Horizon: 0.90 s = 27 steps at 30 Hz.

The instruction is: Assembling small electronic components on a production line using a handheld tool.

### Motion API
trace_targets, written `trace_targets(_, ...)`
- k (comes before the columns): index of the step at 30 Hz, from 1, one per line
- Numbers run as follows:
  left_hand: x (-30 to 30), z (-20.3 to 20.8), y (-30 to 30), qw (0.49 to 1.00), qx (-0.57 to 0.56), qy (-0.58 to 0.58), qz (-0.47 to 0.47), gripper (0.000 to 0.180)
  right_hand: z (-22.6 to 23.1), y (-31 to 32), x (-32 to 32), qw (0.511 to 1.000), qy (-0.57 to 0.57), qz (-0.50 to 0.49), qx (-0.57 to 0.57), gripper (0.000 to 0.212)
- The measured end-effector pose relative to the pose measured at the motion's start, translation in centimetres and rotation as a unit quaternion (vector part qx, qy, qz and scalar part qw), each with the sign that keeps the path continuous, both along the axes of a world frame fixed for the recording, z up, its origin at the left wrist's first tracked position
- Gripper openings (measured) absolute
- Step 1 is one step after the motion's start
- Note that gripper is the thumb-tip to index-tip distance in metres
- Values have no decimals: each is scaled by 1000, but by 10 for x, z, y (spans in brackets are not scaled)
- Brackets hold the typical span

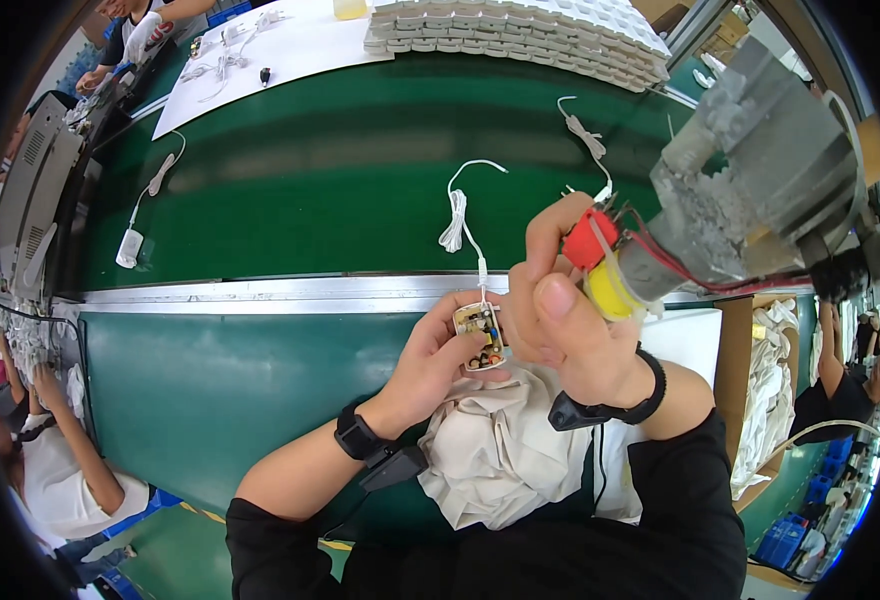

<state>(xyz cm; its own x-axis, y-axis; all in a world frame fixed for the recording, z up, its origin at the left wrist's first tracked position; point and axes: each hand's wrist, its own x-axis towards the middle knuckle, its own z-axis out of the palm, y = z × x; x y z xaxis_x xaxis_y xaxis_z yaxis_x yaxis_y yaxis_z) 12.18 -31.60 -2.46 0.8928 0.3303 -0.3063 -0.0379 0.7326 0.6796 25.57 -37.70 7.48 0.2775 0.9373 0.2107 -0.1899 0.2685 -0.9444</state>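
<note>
Held in my left hand (430,345) is a small white power adapter housing (479,336), its open face up and a populated circuit board inside. My left thumb lies over the board. A white cable leaves the housing's far end and runs to a tied bundle (454,221) on the green surface. My right hand (585,340) is closed at the red and yellow end (600,255) of a grey hanging device (750,170), index finger and thumb about the red part. Whitish residue crusts this device, and red wires run along it. Its tip is partly hidden by my hand.
Two more cabled adapters, one at left (131,248), lie on the green belt (300,200) beyond a metal rail (260,294). Cream cloth (510,440) bunches before me. A cardboard box (732,360) stands right; stacked white trays (520,45) sit far back. Other people work at left and right.
</note>
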Motion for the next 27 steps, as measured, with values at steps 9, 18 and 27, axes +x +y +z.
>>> trace_targets(9,-2,4,1,1000,-10,-26,12,37,-5,-1,-3,1000,-4,6,-4,35)
trace_targets(18,1,-3,-1,986,-130,-101,-26,40,-7,-3,-6,1000,-7,3,-19,37)
trace_targets(27,2,-3,3,978,-160,-131,-36,42,-7,-1,-6,999,-11,1,-30,39)
